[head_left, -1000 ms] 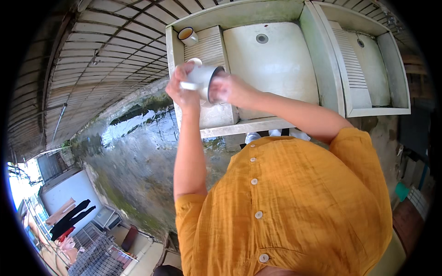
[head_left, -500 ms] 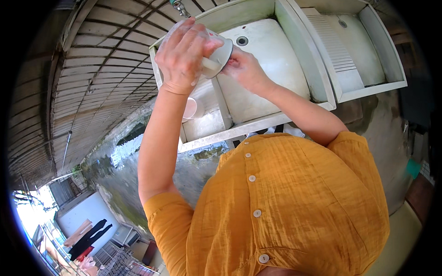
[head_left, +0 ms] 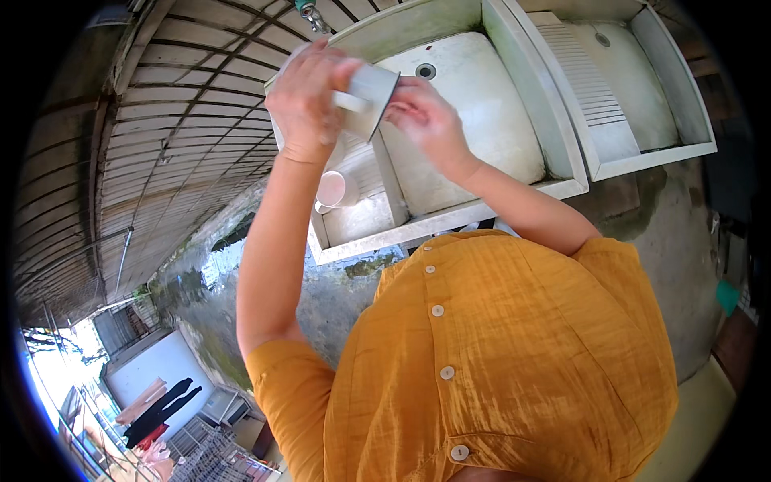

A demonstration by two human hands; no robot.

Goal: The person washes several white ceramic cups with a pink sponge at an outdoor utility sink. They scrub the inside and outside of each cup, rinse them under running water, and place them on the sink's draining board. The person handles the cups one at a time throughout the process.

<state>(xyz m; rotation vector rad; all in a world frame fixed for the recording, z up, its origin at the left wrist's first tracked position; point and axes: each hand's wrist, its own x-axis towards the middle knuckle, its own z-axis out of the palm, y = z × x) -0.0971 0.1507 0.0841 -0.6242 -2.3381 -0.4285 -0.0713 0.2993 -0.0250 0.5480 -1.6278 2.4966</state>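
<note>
At the lower left of the frame, black, pink and red clothes [head_left: 161, 414] hang beside a white panel [head_left: 165, 369]. A wall with dark bars [head_left: 205, 88] fills the upper left. Left of the upper centre, the left hand [head_left: 309, 100] has its fingers wrapped around a pale mug [head_left: 368, 90] with a dark rim. The mug is tipped on its side, its mouth turned toward the right and its handle [head_left: 351, 102] facing the viewer. Above that hand, at the top edge, is a metal tap [head_left: 316, 18] with a green part. Below the mug, a small white cup [head_left: 337, 189] sits on the ribbed ledge [head_left: 368, 213] of the sink. Right of the mug, the right hand [head_left: 430, 120] is close at the rim, fingers bent and blurred; I cannot tell whether they grip anything. Behind it, in the upper centre, lies the sink [head_left: 482, 120] with its round drain [head_left: 426, 71]. At lower centre is the person's mustard shirt [head_left: 514, 345]; at upper right, a second sink [head_left: 634, 88] with a ribbed board [head_left: 580, 76]
</note>
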